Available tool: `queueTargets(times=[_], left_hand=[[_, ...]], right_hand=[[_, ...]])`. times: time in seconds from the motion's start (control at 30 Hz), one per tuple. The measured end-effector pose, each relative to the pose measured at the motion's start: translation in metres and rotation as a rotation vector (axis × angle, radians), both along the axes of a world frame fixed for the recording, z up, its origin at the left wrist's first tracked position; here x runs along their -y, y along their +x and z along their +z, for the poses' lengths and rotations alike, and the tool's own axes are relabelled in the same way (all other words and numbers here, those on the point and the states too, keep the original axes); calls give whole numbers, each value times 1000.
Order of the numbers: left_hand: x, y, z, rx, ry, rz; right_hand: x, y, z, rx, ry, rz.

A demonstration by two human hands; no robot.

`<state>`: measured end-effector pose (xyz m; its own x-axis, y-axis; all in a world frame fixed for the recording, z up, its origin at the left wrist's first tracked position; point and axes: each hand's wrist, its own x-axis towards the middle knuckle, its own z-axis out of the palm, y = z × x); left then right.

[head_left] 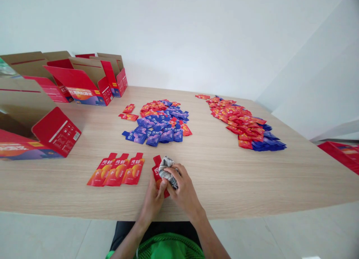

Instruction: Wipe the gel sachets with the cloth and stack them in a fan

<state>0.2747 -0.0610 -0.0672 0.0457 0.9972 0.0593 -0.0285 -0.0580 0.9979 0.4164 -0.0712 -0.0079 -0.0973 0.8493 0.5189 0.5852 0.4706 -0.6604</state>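
By the tabletop's point(238, 188) near edge, left fingers point(160, 190) pinch a red pouch point(156, 170), maybe steadying it while right fingers point(174, 173) clutch a striped cloth point(166, 163).

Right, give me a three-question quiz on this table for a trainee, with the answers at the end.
1. How many pouches lie in the row of red pouches to the left of the left hand?

2. Fill the gap: the right hand holds a grey striped ____ over the red pouch that the left hand holds.

3. True or false: the boxes on the left side of the table are all shut.

Key:
1. Three, side by side.
2. Cloth.
3. False: boxes there stand open with their flaps raised.
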Motion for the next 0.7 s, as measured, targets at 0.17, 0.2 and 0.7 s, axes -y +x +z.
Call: queueTargets(times=[0.17,0.2,0.7], left_hand=[[-9,-16,2,82,-151,97],[-9,-17,2,96,-172,118],[-1,3,18,-13,-128,114]], right_hand=[[13,5,-7,-245,-94,-6],[14,5,-10,-318,-106,-71],[7,-23,-7,-777,-415,-10]])
